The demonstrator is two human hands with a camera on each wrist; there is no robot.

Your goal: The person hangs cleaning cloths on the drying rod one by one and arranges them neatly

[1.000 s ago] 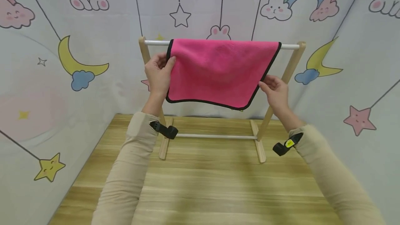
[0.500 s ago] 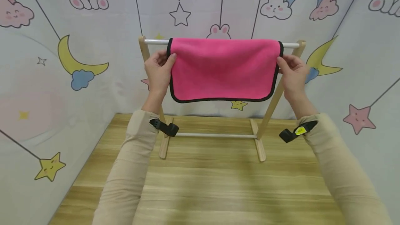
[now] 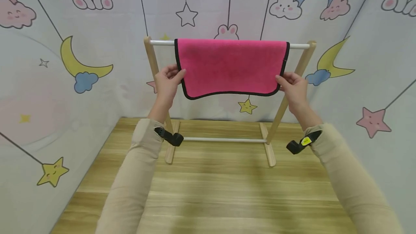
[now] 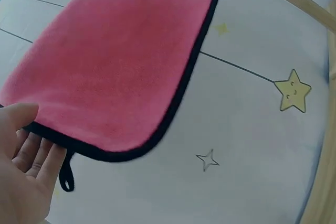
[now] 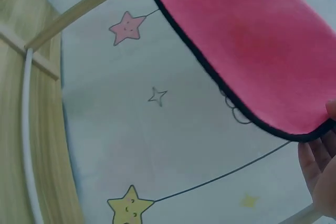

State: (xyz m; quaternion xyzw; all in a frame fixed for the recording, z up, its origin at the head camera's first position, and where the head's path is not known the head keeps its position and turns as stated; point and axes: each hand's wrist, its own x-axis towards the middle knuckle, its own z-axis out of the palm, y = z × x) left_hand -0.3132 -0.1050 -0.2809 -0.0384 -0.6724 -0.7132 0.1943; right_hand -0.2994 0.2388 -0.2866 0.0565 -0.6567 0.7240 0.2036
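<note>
Pink black-edged cloth (image 3: pixel 230 66) draped over white rail of wooden rack (image 3: pixel 300 46), centre frame. Left hand (image 3: pixel 167 84) and right hand (image 3: pixel 292 87) pinching lower corners, apparently. Recommended: pull evenly, keeping hem level.

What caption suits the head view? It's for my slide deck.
Both hands, left hand and right hand, pinch the lower corners of a pink towel draped over a wooden rack.
</note>
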